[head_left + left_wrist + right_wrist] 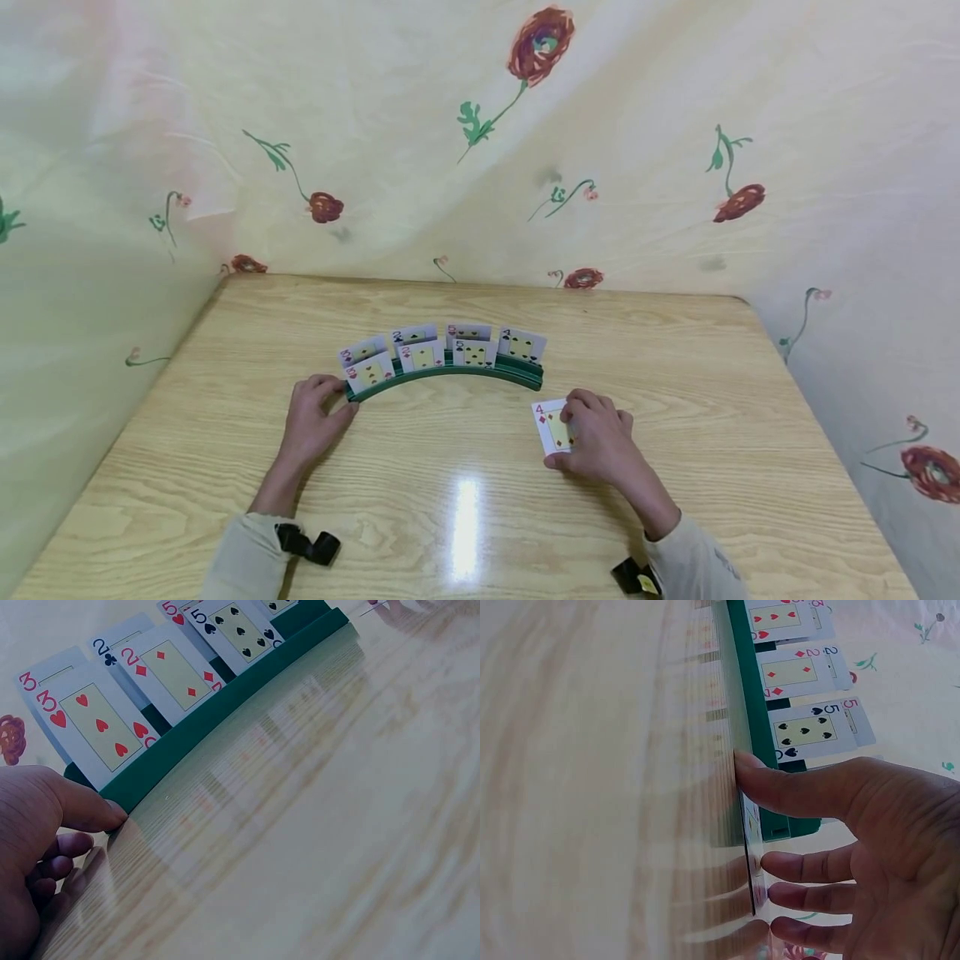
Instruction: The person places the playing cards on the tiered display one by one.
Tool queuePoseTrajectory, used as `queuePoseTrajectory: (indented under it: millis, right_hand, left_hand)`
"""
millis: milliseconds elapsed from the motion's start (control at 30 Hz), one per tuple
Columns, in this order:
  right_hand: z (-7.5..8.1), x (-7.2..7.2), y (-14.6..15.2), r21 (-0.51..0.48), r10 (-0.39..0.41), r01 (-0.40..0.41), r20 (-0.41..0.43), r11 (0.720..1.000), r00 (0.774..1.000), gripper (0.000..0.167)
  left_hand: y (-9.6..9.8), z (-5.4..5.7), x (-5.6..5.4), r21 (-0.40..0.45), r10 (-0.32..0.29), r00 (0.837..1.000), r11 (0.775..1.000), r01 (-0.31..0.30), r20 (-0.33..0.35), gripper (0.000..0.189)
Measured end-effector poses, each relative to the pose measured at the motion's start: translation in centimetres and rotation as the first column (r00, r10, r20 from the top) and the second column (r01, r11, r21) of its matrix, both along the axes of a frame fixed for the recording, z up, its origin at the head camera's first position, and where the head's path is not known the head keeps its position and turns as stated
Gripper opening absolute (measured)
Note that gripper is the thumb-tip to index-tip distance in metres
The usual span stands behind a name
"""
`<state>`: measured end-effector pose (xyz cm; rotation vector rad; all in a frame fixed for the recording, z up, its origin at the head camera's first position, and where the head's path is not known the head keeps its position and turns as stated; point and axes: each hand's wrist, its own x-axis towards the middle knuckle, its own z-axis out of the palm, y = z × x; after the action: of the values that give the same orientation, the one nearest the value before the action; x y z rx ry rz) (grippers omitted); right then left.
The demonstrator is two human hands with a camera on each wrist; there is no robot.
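A curved green card holder stands on the table with playing cards upright in two rows. Its front row shows the three of hearts, two of diamonds and five of spades. Behind them are a red three, the two of clubs and a red five; a black four stands at the right end. My left hand grips the holder's left end, thumb in front. Off the right end, my right hand holds the four of diamonds, partly covering it; in the right wrist view this card appears nearly edge-on.
The wooden table reflects a bright light strip near its front. Flowered cloth hangs behind and along both sides. Black wrist straps sit at both sleeves.
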<state>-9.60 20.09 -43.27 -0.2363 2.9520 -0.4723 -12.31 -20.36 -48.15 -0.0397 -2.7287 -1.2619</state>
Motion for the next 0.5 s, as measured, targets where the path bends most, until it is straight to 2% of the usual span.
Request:
queuePoseTrajectory:
  millis: [233,500]
  right_hand:
    - [-0.25,-0.16,0.03,-0.04,-0.004,0.004,-0.006,0.999,1.0,0.062]
    - [-0.34,0.39,0.08,-0.041,-0.025,0.021,-0.087,0.999,0.996,0.096]
  left_hand:
    - [-0.23,-0.13,-0.13,-0.012,0.008,1.0,1.0,-0.007,0.009,0.034]
    - [-0.12,-0.22,-0.08,-0.008,0.011,1.0,1.0,-0.011,0.018,0.034]
